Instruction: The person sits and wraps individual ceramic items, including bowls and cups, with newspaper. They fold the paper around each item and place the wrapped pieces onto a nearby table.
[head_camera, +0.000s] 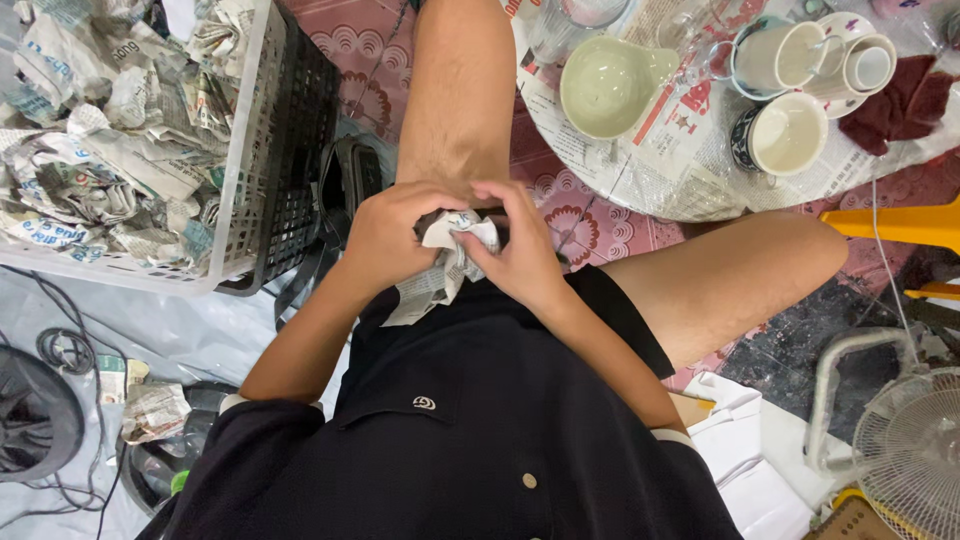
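**Desk:** What does the head camera show at the centre?

**Photographer:** A seated person in a dark shirt and shorts, seen from above, works a wad of newspaper (455, 240) in the lap. The left hand (385, 235) is curled around the wad from its side; the right hand (520, 250) closes on it from the other, fingers bent over the top. Both hands grip the paper, pressed together just above the knees. A loose strip of the sheet hangs down between the wrists onto the shorts.

**Desk:** And around them?

**Photographer:** To the person's left, a white plastic basket (240, 150) is heaped with crumpled newspaper balls (110, 120); a black crate (300, 130) stands against it. Ahead, on the right, a round tray lined with newsprint (660, 170) carries crockery: a pale green bowl (605, 85) tipped on its side, a white cup with a dark patterned band (785, 135), and further cups (790, 55) behind it. A dark red cloth (905, 105) lies at the tray's edge. A white fan (910, 450) sits low at the right, well apart from the hands. One more crumpled ball (155, 410) lies on the floor at the left.
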